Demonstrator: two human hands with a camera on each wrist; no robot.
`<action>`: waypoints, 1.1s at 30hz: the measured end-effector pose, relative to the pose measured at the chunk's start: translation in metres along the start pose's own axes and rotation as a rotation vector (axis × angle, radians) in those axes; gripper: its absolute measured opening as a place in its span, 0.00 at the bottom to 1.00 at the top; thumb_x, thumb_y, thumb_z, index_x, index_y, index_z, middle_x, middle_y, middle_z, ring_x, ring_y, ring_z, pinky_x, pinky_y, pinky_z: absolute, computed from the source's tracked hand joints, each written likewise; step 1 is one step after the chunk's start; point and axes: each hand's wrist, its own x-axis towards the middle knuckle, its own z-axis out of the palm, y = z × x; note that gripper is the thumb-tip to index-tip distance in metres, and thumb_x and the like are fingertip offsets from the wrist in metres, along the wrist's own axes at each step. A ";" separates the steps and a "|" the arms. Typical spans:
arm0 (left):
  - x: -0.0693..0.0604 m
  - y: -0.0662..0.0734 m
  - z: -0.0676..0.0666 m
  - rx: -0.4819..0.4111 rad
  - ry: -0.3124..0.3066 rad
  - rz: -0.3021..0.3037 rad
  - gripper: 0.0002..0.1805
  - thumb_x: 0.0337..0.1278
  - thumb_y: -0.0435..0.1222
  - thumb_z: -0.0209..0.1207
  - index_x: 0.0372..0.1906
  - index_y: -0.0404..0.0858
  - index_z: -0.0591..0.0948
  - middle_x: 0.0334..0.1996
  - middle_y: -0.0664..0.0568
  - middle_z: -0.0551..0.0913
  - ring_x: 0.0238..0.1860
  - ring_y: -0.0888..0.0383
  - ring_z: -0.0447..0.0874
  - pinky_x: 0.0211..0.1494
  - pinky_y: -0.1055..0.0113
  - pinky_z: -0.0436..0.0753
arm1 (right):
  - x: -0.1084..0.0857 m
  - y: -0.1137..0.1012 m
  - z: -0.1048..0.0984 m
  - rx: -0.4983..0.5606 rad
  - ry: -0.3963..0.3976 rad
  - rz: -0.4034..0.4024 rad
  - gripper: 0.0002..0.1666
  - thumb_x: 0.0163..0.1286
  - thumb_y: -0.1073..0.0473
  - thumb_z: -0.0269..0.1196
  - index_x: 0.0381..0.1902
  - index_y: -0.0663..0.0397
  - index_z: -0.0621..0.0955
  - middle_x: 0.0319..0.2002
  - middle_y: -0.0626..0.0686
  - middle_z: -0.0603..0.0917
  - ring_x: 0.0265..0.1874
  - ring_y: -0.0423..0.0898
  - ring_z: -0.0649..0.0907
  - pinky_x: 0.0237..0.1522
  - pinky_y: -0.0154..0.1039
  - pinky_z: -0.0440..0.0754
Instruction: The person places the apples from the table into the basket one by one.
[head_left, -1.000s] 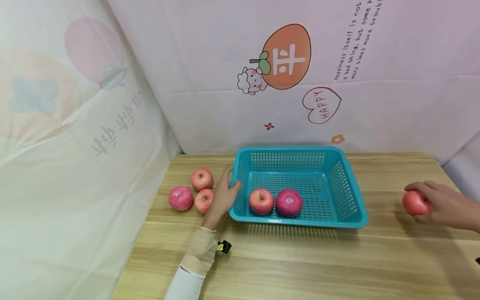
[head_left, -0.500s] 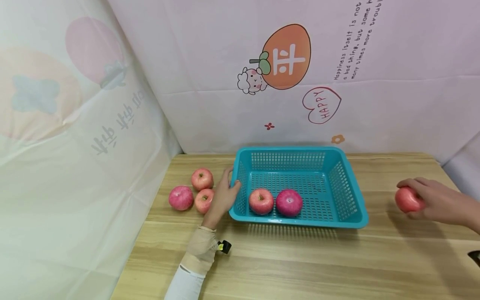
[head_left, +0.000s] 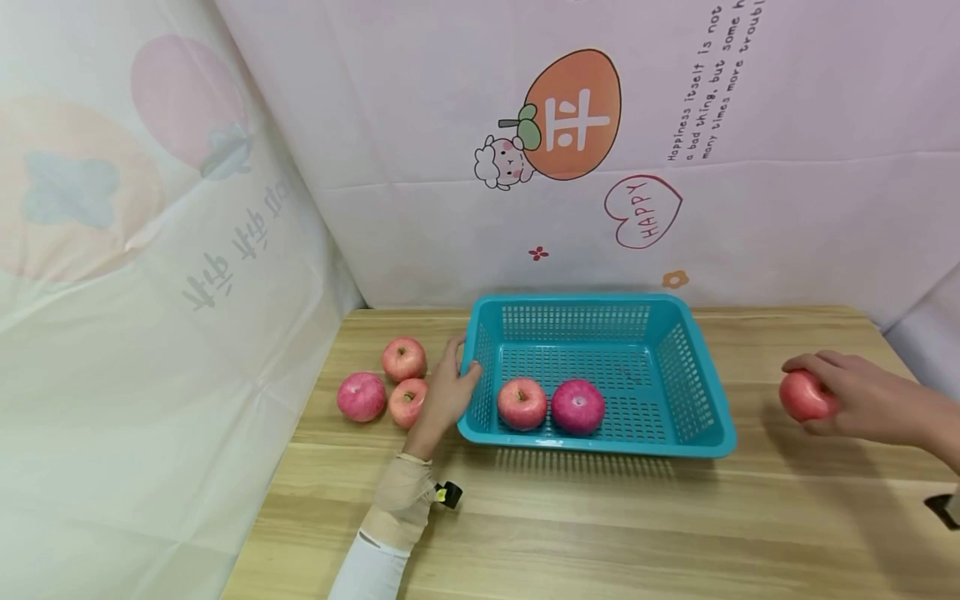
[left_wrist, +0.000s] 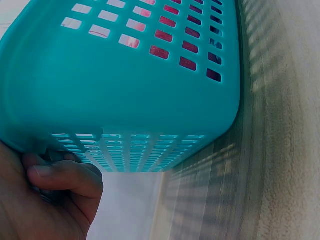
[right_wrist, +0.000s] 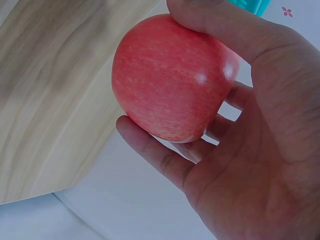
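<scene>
Hands stand well apart: the left hand (head_left: pixel 447 387) is clamped on the blue basket (head_left: pixel 600 446), the right hand (head_left: pixel 870 400) on a red apple (head_left: pixel 806 396). Farthest left on the wooden bench (head_left: pixel 562 533), in the head view alone, sit three loose apples: a pinkish apple (head_left: pixel 362 397), a rear apple (head_left: pixel 404 359) and a front apple (head_left: pixel 407 402), this last partly covered by the left hand or wrist. Next comes the left hand at the basket's left rim, thumb over the inner side; the left wrist view adds bent fingers close under the rim and the slotted outer walls, with red showing through some holes. Inside the basket, toward its near left part, the head view shows a light red apple (head_left: pixel 522 403) and, just right of it, a dark pink apple (head_left: pixel 577 407). Right of the basket and well apart from it, the right hand holds its apple, fingers and thumb bent about it. From above, the back of that hand hides part of the fruit; the right wrist view shows the palm side, with the thumb across one side, the fingers spread round the other, and a gap between palm and apple.
</scene>
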 end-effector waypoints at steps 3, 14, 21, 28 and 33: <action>0.000 0.000 0.000 -0.001 -0.004 -0.007 0.31 0.78 0.40 0.54 0.81 0.48 0.64 0.27 0.48 0.79 0.30 0.51 0.87 0.34 0.60 0.85 | 0.002 -0.002 0.000 -0.001 0.000 -0.006 0.47 0.34 0.53 0.90 0.53 0.60 0.80 0.45 0.60 0.85 0.37 0.51 0.82 0.31 0.36 0.78; -0.002 0.002 -0.001 -0.004 -0.014 -0.022 0.31 0.79 0.41 0.53 0.81 0.48 0.64 0.40 0.40 0.88 0.35 0.48 0.90 0.39 0.56 0.89 | 0.010 -0.011 -0.007 -0.003 -0.029 0.002 0.48 0.38 0.51 0.89 0.55 0.61 0.80 0.46 0.60 0.84 0.39 0.53 0.83 0.33 0.38 0.79; -0.002 0.002 -0.001 0.001 -0.017 -0.027 0.31 0.79 0.41 0.53 0.82 0.49 0.63 0.38 0.38 0.87 0.34 0.49 0.89 0.38 0.57 0.89 | 0.016 -0.020 -0.013 0.014 -0.072 0.043 0.48 0.41 0.51 0.88 0.57 0.62 0.80 0.50 0.63 0.84 0.44 0.58 0.83 0.35 0.43 0.81; -0.002 0.002 -0.001 0.010 -0.006 -0.017 0.31 0.79 0.40 0.53 0.81 0.49 0.64 0.32 0.42 0.84 0.31 0.50 0.88 0.36 0.57 0.88 | 0.022 -0.030 -0.021 0.023 -0.101 0.059 0.47 0.43 0.50 0.87 0.60 0.61 0.80 0.54 0.64 0.83 0.47 0.60 0.83 0.37 0.47 0.82; -0.002 0.002 -0.001 -0.003 -0.011 -0.018 0.31 0.79 0.41 0.53 0.81 0.50 0.64 0.31 0.43 0.83 0.31 0.50 0.88 0.37 0.58 0.88 | 0.027 -0.036 -0.025 0.023 -0.107 0.052 0.48 0.44 0.51 0.87 0.61 0.62 0.79 0.54 0.66 0.83 0.47 0.60 0.84 0.38 0.49 0.83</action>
